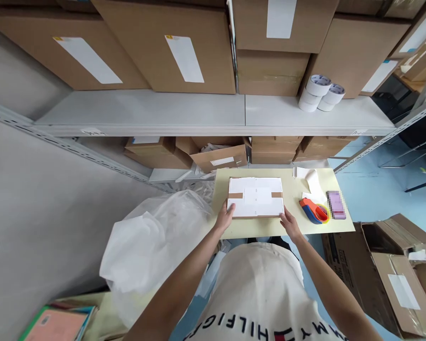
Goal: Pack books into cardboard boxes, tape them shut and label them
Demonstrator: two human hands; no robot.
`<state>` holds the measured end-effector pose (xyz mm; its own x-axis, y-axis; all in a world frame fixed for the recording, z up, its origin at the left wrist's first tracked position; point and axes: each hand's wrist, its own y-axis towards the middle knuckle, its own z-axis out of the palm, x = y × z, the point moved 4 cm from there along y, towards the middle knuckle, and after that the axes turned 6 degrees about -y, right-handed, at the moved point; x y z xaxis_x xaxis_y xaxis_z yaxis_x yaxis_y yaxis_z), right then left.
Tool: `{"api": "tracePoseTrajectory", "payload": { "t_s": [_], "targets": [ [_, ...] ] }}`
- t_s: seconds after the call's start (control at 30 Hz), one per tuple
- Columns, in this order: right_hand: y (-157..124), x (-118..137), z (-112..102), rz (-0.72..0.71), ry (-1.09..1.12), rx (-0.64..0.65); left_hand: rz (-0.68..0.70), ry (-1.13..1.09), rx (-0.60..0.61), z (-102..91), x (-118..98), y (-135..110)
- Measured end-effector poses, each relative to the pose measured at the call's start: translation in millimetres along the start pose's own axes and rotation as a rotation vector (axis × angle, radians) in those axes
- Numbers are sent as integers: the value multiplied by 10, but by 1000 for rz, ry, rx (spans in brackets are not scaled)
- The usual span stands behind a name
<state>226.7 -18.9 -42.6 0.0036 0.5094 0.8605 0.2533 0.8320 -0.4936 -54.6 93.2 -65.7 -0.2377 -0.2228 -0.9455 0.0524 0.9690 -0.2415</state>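
Note:
A white-topped cardboard box (256, 198) with brown tape at both ends lies on the pale yellow table (262, 228). My left hand (225, 217) grips its near left corner, thumb on the top face. At the near right corner, my right hand (290, 222) holds the box's edge. The undersides of both hands' grips are hidden. To the right on the table are an orange and blue tape dispenser (315, 211), a curled strip of white paper (314, 184) and a purple phone-like object (336, 204), which is blurred.
Shelves (156, 106) with cardboard boxes stand beyond the table, and tape rolls (317, 92) sit on the upper one. A large translucent plastic bag (145, 246) bulges at the left. Open cartons (394, 279) rest on the blue floor at the right.

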Motion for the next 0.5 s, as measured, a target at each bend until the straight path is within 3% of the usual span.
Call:
{"api": "tracePoseTrajectory", "payload": {
  "t_s": [0.33,0.43,0.5],
  "targets": [
    [59,-128,11,-8,-4,-3,27,55,11,-2,-23,-14],
    [57,-141,-60,-58,-36,-7,17,132,-83,-48,-63,-41],
    [45,-165,-255,-117,-127,-80,72,211,-151,-66,-162,-74]
  ]
}}
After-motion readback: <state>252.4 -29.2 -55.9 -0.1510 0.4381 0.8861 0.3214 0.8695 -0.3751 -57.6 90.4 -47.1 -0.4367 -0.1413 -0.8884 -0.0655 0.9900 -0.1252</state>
